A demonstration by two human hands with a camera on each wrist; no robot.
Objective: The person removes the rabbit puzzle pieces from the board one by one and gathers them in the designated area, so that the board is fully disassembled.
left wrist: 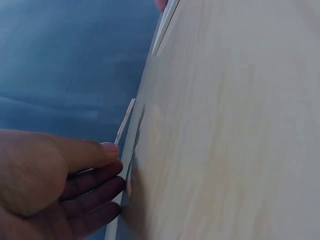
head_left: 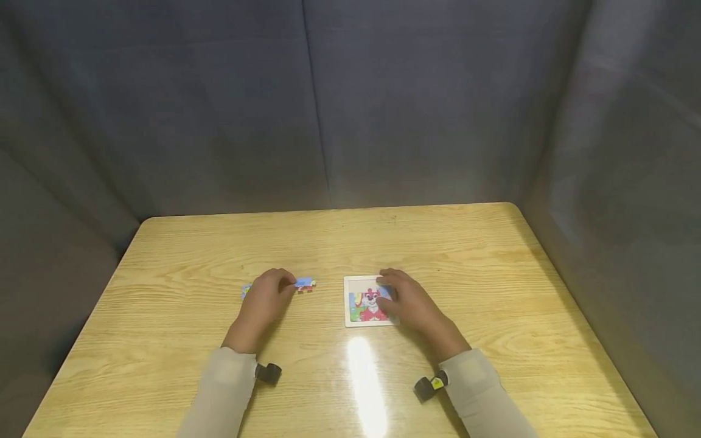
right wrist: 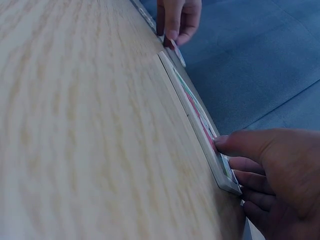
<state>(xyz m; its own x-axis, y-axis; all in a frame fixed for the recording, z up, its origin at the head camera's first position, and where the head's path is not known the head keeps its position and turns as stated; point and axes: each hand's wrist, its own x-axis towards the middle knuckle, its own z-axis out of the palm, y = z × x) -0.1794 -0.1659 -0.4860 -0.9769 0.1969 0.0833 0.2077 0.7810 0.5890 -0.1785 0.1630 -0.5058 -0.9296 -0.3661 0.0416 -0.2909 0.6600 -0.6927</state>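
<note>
At the left, a small blue-and-yellow jigsaw piece (head_left: 246,291) lay on the pale, wood-grained table (head_left: 465,243), partly hidden behind the person's left hand (head_left: 268,296). A light beige sleeve (head_left: 219,389) covered that forearm, and a small black camera (head_left: 268,373) sat at the wrist. The left thumb and index finger were closed together, pinching a thin, flat blue jigsaw piece with red and white along its edge (head_left: 305,283). In the left wrist view the thumb lay along the top, and the remaining fingers were bent side by side beneath it, with slight gaps between them. The pinched piece sat tilted, its free end pointing toward the frame and well apart from it.

Near the middle of the table lay a flat, square, white-rimmed puzzle frame (head_left: 347,310). A bare beige strip ran along its far side; below it, fitted pieces formed a picture of a red animal (head_left: 371,307) with a white muzzle, and green at the lower left.

The person's right hand (head_left: 408,301) held the frame's right side. Its thumb stood apart from the other fingers, the tip touching the picture, while those fingers curled about the right edge, slightly spread. Farther right came another black wrist camera (head_left: 424,389) and beige cuff (head_left: 465,368).
</note>
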